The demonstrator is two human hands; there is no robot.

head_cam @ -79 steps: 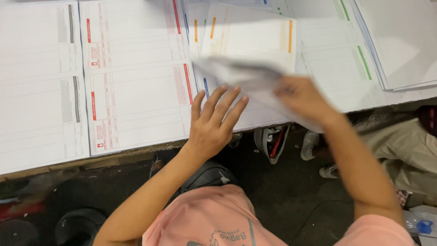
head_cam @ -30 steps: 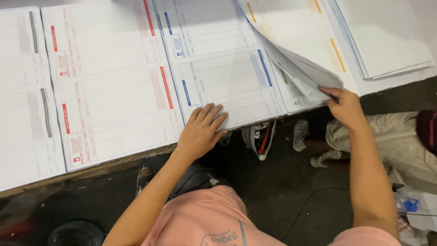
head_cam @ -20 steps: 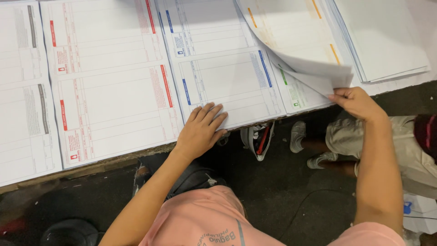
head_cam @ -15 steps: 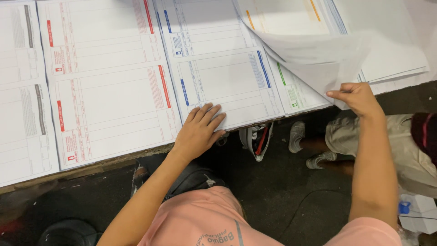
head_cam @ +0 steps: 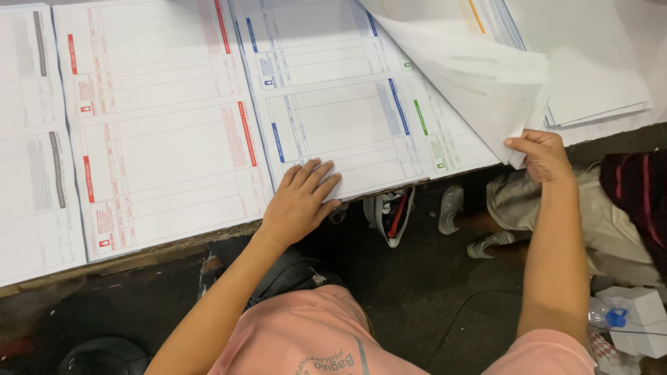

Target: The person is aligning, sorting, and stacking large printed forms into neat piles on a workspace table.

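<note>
My left hand (head_cam: 300, 201) lies flat, fingers spread, on the near edge of a stack of blue-lined printed sheets (head_cam: 333, 104). My right hand (head_cam: 543, 154) pinches the lower corner of a loose white sheet (head_cam: 479, 83), which is lifted and curled above a stack with green and orange stripes (head_cam: 445, 142). A stack of red-lined sheets (head_cam: 160, 125) lies to the left of the blue one, and a grey-lined stack (head_cam: 31, 153) sits at the far left. All the stacks rest side by side on a table (head_cam: 139, 258).
A plain white paper pile (head_cam: 590, 62) lies at the back right. Under the table edge are shoes (head_cam: 389, 215) and another person's feet and legs (head_cam: 486, 222). A small white box and a bottle (head_cam: 629, 319) sit on the dark floor at the right.
My right hand has pulled a sheet up off the right-hand stack and drawn it right and toward me. The left hand has stayed flat on the blue stack's edge.
</note>
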